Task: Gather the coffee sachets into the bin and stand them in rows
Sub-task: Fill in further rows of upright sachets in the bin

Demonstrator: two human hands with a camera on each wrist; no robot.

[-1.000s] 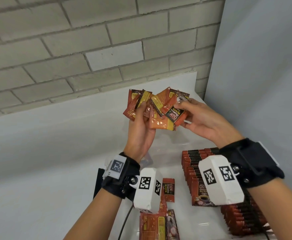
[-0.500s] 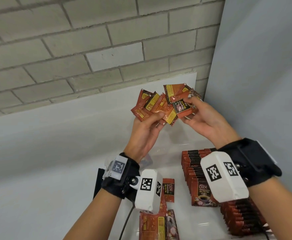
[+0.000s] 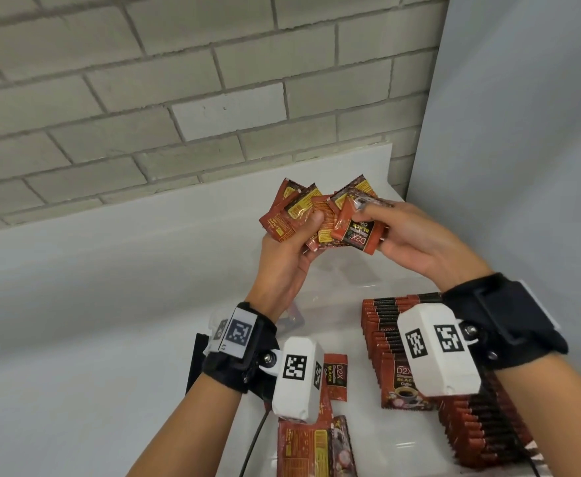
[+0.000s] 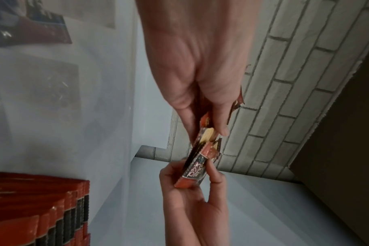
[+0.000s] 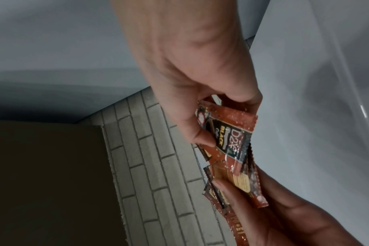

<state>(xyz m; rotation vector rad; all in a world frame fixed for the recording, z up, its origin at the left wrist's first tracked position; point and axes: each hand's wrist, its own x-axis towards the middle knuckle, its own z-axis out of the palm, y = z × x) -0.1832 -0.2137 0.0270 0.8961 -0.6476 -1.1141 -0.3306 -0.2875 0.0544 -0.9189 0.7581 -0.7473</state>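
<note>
Both hands hold a fanned bunch of red coffee sachets [image 3: 320, 218] up above the clear bin [image 3: 347, 304]. My left hand [image 3: 289, 249] grips the left part of the bunch, thumb pressed on its front. My right hand [image 3: 409, 235] pinches the front sachet [image 3: 359, 234], printed "D2X BLACK", seen too in the right wrist view [image 5: 232, 138]. In the left wrist view the bunch [image 4: 202, 149] shows edge-on between both hands. Rows of sachets [image 3: 392, 339] stand upright in the bin below my right wrist.
Loose sachets [image 3: 335, 375] lie flat below my left wrist, more of them [image 3: 313, 449] at the bottom edge. A brick wall [image 3: 179, 98] stands behind the white table [image 3: 75, 321], a plain wall [image 3: 523, 132] to the right. A black cable [image 3: 251, 445] runs under my left arm.
The bunch has shifted about in my hands and been gathered closer. My right hand has taken a new hold on the front sachet and turned it. Both hands stay raised.
</note>
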